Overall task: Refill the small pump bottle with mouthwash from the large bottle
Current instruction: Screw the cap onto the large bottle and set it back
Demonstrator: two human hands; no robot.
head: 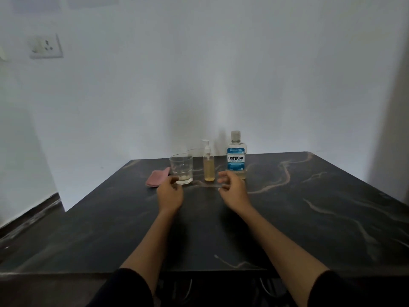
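Observation:
A small clear pump bottle with a white pump and yellowish liquid stands upright near the table's far edge. Right of it stands the large mouthwash bottle, capped, with a blue label and only a little liquid at the bottom. My left hand hovers over the table in front of the glass, fingers loosely curled, holding nothing. My right hand hovers just in front of the large bottle and right of the pump bottle, fingers loosely curled and empty. Neither hand touches a bottle.
A clear glass tumbler stands left of the pump bottle, a pink folded cloth lies left of the glass. The dark marbled table backs onto a white wall. A wall socket is at upper left.

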